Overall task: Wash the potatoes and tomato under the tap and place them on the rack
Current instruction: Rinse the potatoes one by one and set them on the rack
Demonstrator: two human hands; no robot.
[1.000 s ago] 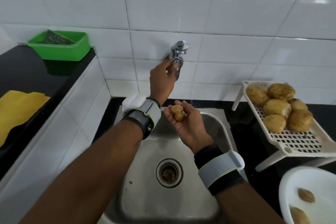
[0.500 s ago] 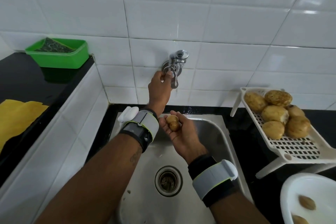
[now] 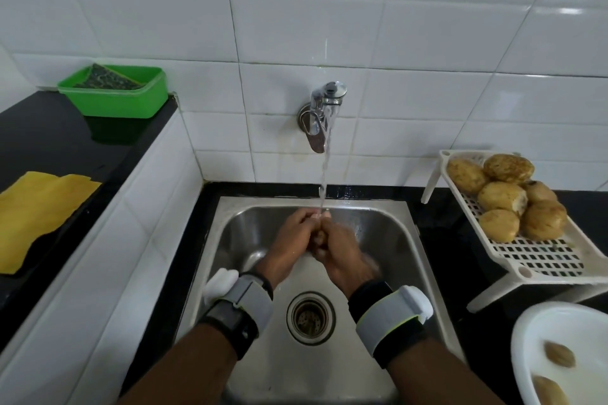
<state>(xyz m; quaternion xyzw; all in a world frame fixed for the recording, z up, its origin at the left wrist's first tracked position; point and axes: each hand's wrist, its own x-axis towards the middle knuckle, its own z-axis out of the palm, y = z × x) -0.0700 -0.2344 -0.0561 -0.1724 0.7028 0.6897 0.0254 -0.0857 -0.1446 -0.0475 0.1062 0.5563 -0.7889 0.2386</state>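
Potato (image 3: 318,236) mostly hidden, gripped between left hand (image 3: 292,240) and right hand (image 3: 342,253), both curled round it and pressed together under water stream (image 3: 324,181) from tap (image 3: 325,108), above sink (image 3: 381,240). Other potatoes (image 3: 501,197) piled on rack (image 3: 543,256) at right; two more in white bowl (image 3: 566,329).

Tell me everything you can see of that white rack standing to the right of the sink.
The white plastic rack stands on the black counter to the right of the steel sink, raised on slanting white legs. Its tray is a slotted grid with a raised rim. Six brown potatoes lie heaped at its far end, by the tiled wall; the near part of the grid is bare. Nothing else touches it.
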